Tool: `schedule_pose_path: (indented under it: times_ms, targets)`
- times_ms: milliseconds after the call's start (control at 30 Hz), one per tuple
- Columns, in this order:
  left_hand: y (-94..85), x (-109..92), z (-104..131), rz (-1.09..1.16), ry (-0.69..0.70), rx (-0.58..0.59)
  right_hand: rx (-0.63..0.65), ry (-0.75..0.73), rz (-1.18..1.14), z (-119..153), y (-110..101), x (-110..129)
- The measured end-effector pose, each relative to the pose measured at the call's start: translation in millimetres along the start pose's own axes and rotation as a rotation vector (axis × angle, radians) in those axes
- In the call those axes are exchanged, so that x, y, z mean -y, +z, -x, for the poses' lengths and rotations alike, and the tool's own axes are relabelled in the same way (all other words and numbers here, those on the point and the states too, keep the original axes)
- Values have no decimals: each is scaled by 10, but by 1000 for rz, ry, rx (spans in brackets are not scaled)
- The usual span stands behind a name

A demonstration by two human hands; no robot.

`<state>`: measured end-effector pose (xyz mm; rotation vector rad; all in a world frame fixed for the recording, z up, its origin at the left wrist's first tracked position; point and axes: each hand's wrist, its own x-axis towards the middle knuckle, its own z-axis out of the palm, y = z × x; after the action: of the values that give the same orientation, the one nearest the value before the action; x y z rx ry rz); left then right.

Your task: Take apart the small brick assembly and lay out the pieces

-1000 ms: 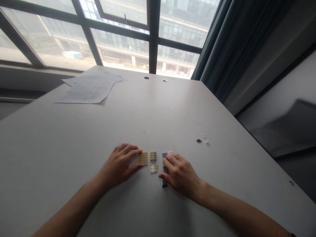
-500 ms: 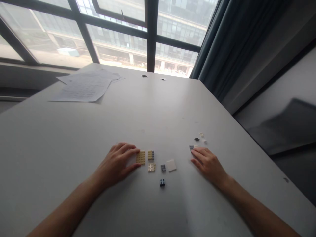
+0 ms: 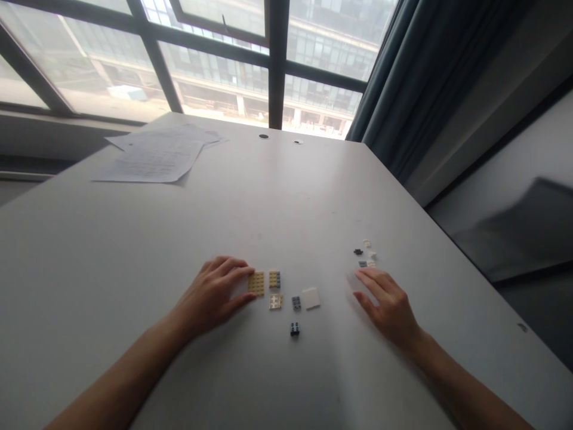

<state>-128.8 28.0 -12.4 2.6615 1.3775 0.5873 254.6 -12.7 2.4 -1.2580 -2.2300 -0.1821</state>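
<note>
My left hand [image 3: 221, 286] has its thumb and fingertips at the near and far ends of a tan studded building plate [image 3: 256, 284], which lies on the table. Right beside that plate are a tan-and-grey block piece [image 3: 274, 279] and a smaller light tan plate [image 3: 276, 301]. A small grey studded piece [image 3: 296, 303] lies next to a flat white tile [image 3: 311, 298], with a dark blue-grey brick [image 3: 294, 329] nearer me. My right hand [image 3: 384, 298] is open, thumb apart from the fingers, its fingertips just short of a small grey piece [image 3: 362, 263].
Beyond my right hand lie a small black piece [image 3: 358, 252] and several tiny white pieces [image 3: 371, 263]. Printed papers [image 3: 152, 155] rest at the far left of the white table [image 3: 215, 221]. A window and a dark curtain [image 3: 403, 89] stand behind it.
The small grey piece has moved right, closer to the white ones. My right hand has shifted right, its thumb now apart from the fingers. My left hand keeps its place at the tan plate.
</note>
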Motion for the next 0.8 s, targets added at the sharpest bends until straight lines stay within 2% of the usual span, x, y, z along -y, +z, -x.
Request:
schedule_pose_path:
  times_ms: [167, 233, 333, 500, 667, 800]
  targets:
    - [-2, -4, -1, -8, 7, -8, 232, -155, -149, -83, 119, 648]
    - [-3, -5, -2, -11, 9, -8, 289, -160, -160, -111, 182, 764]
    - [-1, 3, -5, -9, 10, 0, 318, -174, -154, -93, 210, 768]
    - [12, 16, -4, 6, 5, -12, 257, -94, -90, 199, 24, 455]
    - [12, 15, -4, -3, 11, -10, 164, 43, 76, 585, -223, -154]
    - [13, 26, -3, -9, 13, -9, 141, 118, 199, 609, -259, -597]
